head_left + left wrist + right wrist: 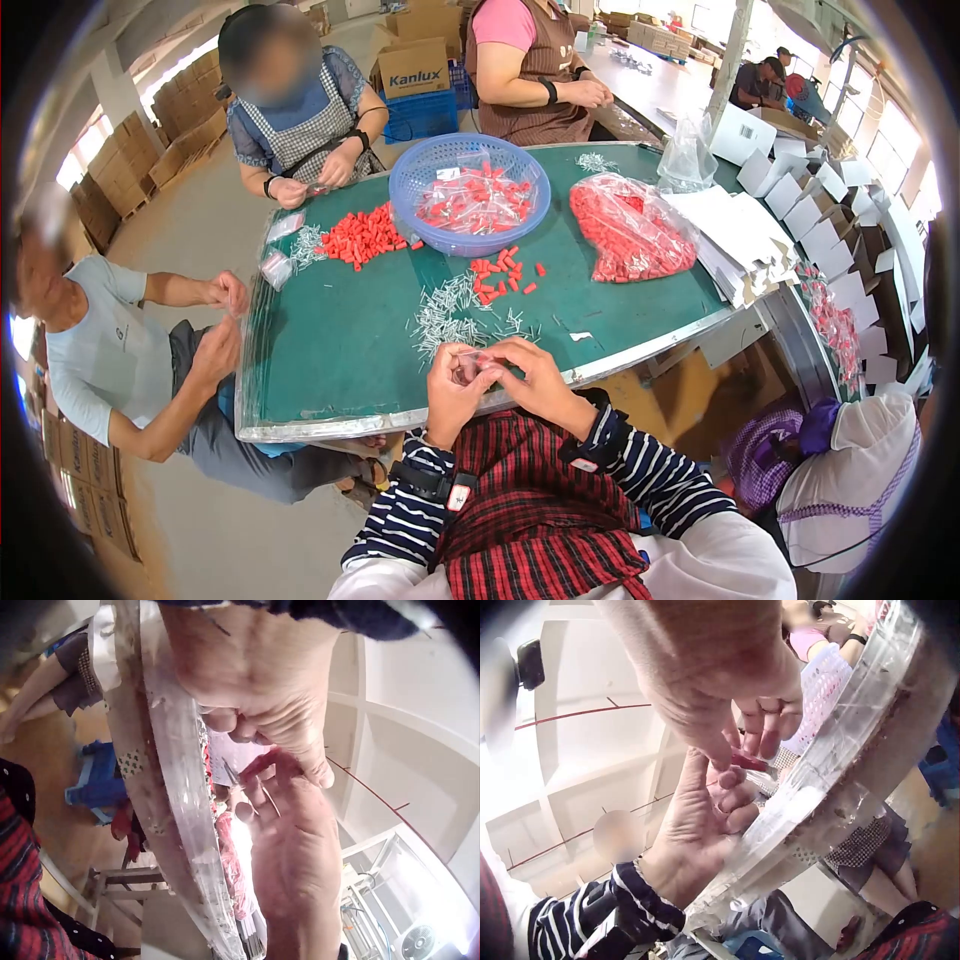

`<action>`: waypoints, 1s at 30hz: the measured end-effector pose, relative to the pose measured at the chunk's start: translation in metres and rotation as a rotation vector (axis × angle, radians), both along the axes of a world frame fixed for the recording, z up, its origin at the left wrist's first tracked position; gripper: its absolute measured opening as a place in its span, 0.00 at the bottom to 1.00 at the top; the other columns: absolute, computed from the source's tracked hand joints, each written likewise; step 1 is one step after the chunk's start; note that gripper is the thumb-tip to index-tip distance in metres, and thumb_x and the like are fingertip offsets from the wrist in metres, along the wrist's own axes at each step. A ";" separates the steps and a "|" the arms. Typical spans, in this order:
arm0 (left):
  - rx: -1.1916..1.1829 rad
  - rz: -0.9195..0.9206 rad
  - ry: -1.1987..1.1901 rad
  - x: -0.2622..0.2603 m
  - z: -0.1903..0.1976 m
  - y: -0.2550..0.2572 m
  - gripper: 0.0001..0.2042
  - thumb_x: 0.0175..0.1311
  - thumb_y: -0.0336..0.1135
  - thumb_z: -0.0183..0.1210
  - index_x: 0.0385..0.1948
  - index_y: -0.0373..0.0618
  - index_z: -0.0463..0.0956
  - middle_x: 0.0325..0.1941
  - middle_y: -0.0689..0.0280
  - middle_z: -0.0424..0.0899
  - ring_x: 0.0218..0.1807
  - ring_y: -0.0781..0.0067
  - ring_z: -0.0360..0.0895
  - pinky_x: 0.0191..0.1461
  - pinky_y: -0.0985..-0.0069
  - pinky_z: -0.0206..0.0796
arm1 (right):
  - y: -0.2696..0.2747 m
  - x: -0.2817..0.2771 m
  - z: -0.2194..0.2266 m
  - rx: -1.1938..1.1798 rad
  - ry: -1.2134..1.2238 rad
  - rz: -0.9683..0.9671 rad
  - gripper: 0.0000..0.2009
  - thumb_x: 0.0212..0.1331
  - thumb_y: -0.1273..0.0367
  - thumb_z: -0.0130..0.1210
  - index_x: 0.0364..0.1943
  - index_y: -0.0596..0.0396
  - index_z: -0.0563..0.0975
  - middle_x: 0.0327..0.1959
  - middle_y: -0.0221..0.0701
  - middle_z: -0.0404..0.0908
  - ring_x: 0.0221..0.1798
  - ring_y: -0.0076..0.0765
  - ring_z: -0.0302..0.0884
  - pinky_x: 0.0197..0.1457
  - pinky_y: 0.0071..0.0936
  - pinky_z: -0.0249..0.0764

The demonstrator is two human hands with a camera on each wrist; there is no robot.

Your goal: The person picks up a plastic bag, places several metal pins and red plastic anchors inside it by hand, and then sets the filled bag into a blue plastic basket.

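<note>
Both hands meet at the table's near edge. The left hand (455, 395) has its fingers curled round what looks like a small clear bag (466, 372). Thumb and fingers of the right hand (540, 388) pinch a small red piece (748, 760) at the bag, close against the left fingertips. In the left wrist view, thin metal tips (231, 772) show beside the red piece; the fingers partly hide both. Beyond the hands lie a pile of grey screws (447, 318) and loose red plugs (497, 275) on the green table (350, 340).
A blue basket (470, 240) holds filled clear bags. Right of it lies a large bag of red plugs (630, 230), then white papers (710, 235). Another red pile (360, 237) is at left. Two people work at the left and far-left edge; another stands behind the basket.
</note>
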State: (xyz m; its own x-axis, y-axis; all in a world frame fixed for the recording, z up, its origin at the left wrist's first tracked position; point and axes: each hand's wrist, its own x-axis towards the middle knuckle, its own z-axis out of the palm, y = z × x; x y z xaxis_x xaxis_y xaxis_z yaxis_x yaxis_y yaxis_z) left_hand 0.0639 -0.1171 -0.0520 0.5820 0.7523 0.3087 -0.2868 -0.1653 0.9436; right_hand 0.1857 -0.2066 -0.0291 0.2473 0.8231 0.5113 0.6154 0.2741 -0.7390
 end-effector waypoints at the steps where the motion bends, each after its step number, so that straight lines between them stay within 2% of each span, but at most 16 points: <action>1: 0.003 -0.005 0.000 0.001 0.000 -0.001 0.17 0.53 0.28 0.68 0.39 0.40 0.68 0.26 0.73 0.74 0.27 0.90 0.66 0.29 0.88 0.60 | 0.001 0.000 0.000 0.033 0.070 -0.018 0.09 0.54 0.74 0.57 0.40 0.59 0.78 0.38 0.40 0.78 0.42 0.45 0.77 0.46 0.34 0.72; 2: -0.014 0.017 -0.045 0.003 0.000 -0.002 0.14 0.56 0.28 0.65 0.39 0.39 0.70 0.28 0.72 0.75 0.29 0.89 0.67 0.31 0.88 0.61 | 0.000 0.002 0.000 0.036 0.070 -0.023 0.09 0.54 0.74 0.57 0.40 0.59 0.78 0.38 0.40 0.78 0.42 0.45 0.77 0.46 0.34 0.72; 4: -0.031 0.030 -0.091 0.003 0.001 -0.003 0.12 0.59 0.29 0.63 0.40 0.38 0.71 0.29 0.72 0.76 0.30 0.88 0.68 0.33 0.87 0.62 | -0.003 0.007 0.000 -0.036 0.166 -0.010 0.08 0.58 0.74 0.56 0.41 0.60 0.79 0.40 0.36 0.79 0.41 0.34 0.77 0.47 0.27 0.72; 6: 0.045 0.055 0.054 -0.003 0.002 -0.001 0.08 0.63 0.30 0.59 0.38 0.36 0.75 0.32 0.70 0.78 0.32 0.86 0.69 0.36 0.86 0.63 | -0.007 0.006 0.008 -0.055 0.239 -0.020 0.08 0.58 0.73 0.57 0.41 0.60 0.79 0.40 0.35 0.79 0.41 0.32 0.77 0.46 0.26 0.72; 7: 0.020 0.063 0.024 -0.002 0.002 -0.002 0.07 0.64 0.31 0.59 0.35 0.36 0.78 0.31 0.71 0.77 0.32 0.87 0.69 0.35 0.86 0.62 | -0.009 0.006 0.011 -0.075 0.311 -0.020 0.08 0.59 0.72 0.57 0.41 0.60 0.80 0.40 0.34 0.79 0.42 0.29 0.76 0.46 0.25 0.72; 14: 0.002 0.001 0.000 -0.003 0.011 -0.002 0.06 0.61 0.29 0.60 0.36 0.36 0.79 0.30 0.72 0.76 0.31 0.87 0.67 0.34 0.86 0.60 | -0.012 0.009 0.011 -0.070 0.357 0.002 0.07 0.59 0.72 0.57 0.40 0.59 0.80 0.38 0.33 0.79 0.41 0.25 0.75 0.44 0.22 0.71; 16: 0.062 0.069 0.096 -0.005 0.006 0.000 0.05 0.60 0.27 0.61 0.35 0.37 0.79 0.29 0.72 0.75 0.29 0.87 0.65 0.32 0.87 0.58 | -0.013 0.010 0.009 -0.093 0.364 -0.028 0.06 0.60 0.71 0.56 0.38 0.59 0.79 0.36 0.31 0.78 0.39 0.25 0.74 0.43 0.23 0.71; 17: 0.019 0.077 0.068 -0.003 0.005 -0.001 0.04 0.59 0.25 0.61 0.33 0.37 0.79 0.28 0.73 0.74 0.27 0.88 0.63 0.31 0.87 0.56 | -0.011 0.011 0.005 -0.101 0.366 -0.055 0.06 0.61 0.71 0.56 0.37 0.58 0.78 0.35 0.31 0.77 0.38 0.24 0.74 0.42 0.22 0.70; 21: 0.042 0.106 0.132 -0.006 0.005 0.000 0.05 0.60 0.28 0.61 0.33 0.37 0.78 0.28 0.75 0.73 0.30 0.88 0.65 0.33 0.87 0.58 | -0.011 0.013 0.001 -0.080 0.274 -0.099 0.06 0.61 0.71 0.55 0.37 0.58 0.77 0.33 0.32 0.77 0.36 0.27 0.73 0.41 0.25 0.70; 24: 0.061 0.055 0.127 -0.007 0.005 0.003 0.04 0.60 0.28 0.60 0.31 0.37 0.77 0.28 0.75 0.73 0.29 0.88 0.64 0.32 0.86 0.57 | -0.010 0.013 -0.004 -0.035 0.230 -0.078 0.05 0.62 0.71 0.54 0.36 0.59 0.76 0.32 0.33 0.76 0.36 0.31 0.75 0.41 0.27 0.70; 25: 0.074 0.027 0.123 -0.007 0.005 0.003 0.04 0.60 0.28 0.60 0.31 0.37 0.77 0.28 0.75 0.73 0.29 0.88 0.64 0.32 0.86 0.57 | -0.011 0.013 -0.003 -0.024 0.212 -0.077 0.05 0.62 0.71 0.53 0.35 0.59 0.75 0.31 0.34 0.76 0.36 0.34 0.75 0.42 0.29 0.70; 26: 0.114 0.044 0.154 -0.009 0.007 0.003 0.04 0.60 0.28 0.59 0.31 0.38 0.77 0.27 0.75 0.72 0.29 0.88 0.63 0.32 0.86 0.56 | -0.009 0.011 -0.008 0.028 0.161 -0.107 0.04 0.59 0.72 0.53 0.33 0.58 0.73 0.31 0.38 0.76 0.35 0.44 0.75 0.39 0.35 0.70; 28: 0.164 0.053 0.185 -0.010 0.009 0.003 0.04 0.61 0.28 0.59 0.30 0.38 0.76 0.27 0.76 0.72 0.28 0.88 0.61 0.31 0.86 0.54 | -0.010 0.008 -0.002 0.045 0.097 -0.129 0.03 0.59 0.73 0.52 0.32 0.57 0.72 0.31 0.38 0.75 0.35 0.47 0.74 0.39 0.37 0.69; 30: 0.117 0.068 0.167 -0.009 0.010 0.001 0.03 0.61 0.28 0.58 0.29 0.39 0.76 0.26 0.76 0.70 0.27 0.88 0.59 0.30 0.86 0.52 | -0.009 0.006 -0.003 0.055 0.059 -0.151 0.03 0.59 0.73 0.52 0.32 0.57 0.71 0.31 0.38 0.75 0.36 0.48 0.73 0.39 0.38 0.68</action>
